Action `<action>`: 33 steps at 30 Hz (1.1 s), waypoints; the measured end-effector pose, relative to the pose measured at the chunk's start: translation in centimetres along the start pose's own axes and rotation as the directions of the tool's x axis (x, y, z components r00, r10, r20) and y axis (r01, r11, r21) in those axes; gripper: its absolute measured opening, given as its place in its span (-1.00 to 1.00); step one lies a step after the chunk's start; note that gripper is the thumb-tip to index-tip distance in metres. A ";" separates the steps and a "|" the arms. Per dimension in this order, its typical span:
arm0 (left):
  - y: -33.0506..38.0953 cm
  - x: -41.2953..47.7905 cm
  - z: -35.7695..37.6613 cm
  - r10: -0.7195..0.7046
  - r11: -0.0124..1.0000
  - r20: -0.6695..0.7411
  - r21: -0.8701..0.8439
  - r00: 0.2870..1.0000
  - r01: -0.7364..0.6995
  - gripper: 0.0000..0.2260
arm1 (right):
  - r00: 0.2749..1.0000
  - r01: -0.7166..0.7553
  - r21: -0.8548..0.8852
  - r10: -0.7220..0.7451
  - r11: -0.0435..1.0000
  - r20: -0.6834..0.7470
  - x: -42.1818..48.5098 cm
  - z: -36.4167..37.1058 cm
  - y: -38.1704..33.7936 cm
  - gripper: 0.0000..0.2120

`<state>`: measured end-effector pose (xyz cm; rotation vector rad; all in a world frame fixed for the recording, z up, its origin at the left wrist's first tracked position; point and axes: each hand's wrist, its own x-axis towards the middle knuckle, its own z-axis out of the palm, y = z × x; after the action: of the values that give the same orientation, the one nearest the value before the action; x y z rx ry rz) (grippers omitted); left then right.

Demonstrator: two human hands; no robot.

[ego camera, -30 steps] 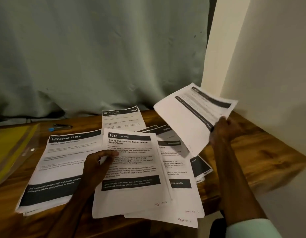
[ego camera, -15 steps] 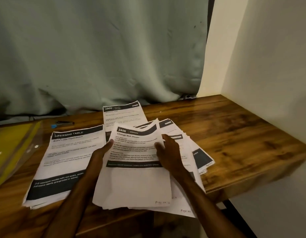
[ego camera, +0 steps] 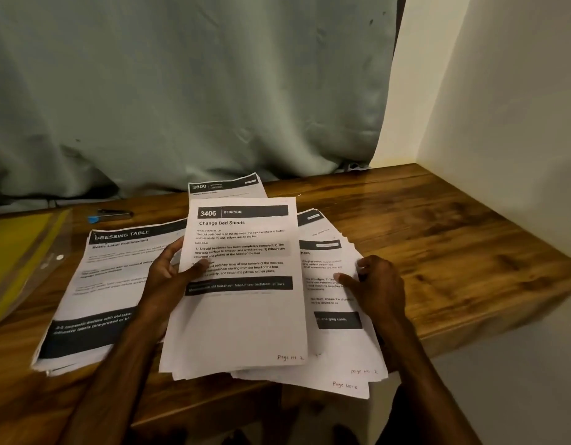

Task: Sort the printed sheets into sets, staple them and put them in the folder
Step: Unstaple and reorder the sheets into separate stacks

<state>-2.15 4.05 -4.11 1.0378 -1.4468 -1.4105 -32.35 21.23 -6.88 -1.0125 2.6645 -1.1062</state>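
The left hand (ego camera: 170,279) grips the left edge of the 3406 sheet (ego camera: 242,316), headed "Change Bed Sheets", with the thumb (ego camera: 200,267) pressed on the print and the other fingers curled behind the paper. More sheets show under it at its near edge. It sits mid-table and covers the left part of the fan (ego camera: 333,345), a spread of printed sheets to its right.

The right hand (ego camera: 378,289) grasps the fan's right edge, one finger (ego camera: 343,279) laid flat on the top page and the rest curled round the staggered edges. The near ends of the fan and the 3406 sheet hang past the near edge of the table (ego camera: 438,239).

To the left lies the left pile (ego camera: 107,284), its top page headed "DRESSING TABLE", just beside the left hand. Farther off, the 3800 sheet (ego camera: 226,186) peeks out behind the 3406 sheet.

The yellow folder (ego camera: 17,252) lies at the far left edge, apart from the piles. A dark tool (ego camera: 112,215) with a blue end lies beyond the left pile; I cannot tell what it is. A curtain (ego camera: 181,91) hangs behind, with a wall (ego camera: 502,123) on the right.
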 end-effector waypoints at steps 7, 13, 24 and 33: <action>-0.3 0.2 0.4 0.007 1.000 0.000 -0.002 1.000 -0.007 -0.44 | 0.999 -0.023 0.184 0.031 0.983 -0.041 0.6 0.0 0.2 -0.80; -0.3 0.0 0.5 0.058 0.998 0.033 0.010 0.998 -0.058 -0.41 | 0.988 -0.009 0.315 0.057 0.949 -0.142 1.2 -1.4 0.4 -0.84; -1.0 0.0 0.2 0.236 0.949 0.160 0.174 0.958 -0.263 -0.67 | 0.718 0.402 0.611 0.180 0.682 -0.673 5.3 -8.6 -6.6 -0.75; -1.0 -0.4 0.5 0.130 0.965 0.124 0.211 0.984 -0.154 -0.79 | 0.916 0.092 0.735 0.232 0.671 -0.327 5.9 -4.7 -8.6 -0.88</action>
<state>-2.45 4.57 -5.12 0.9819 -1.7532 -1.2410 -33.69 16.06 3.22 -0.5352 2.0353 -2.3047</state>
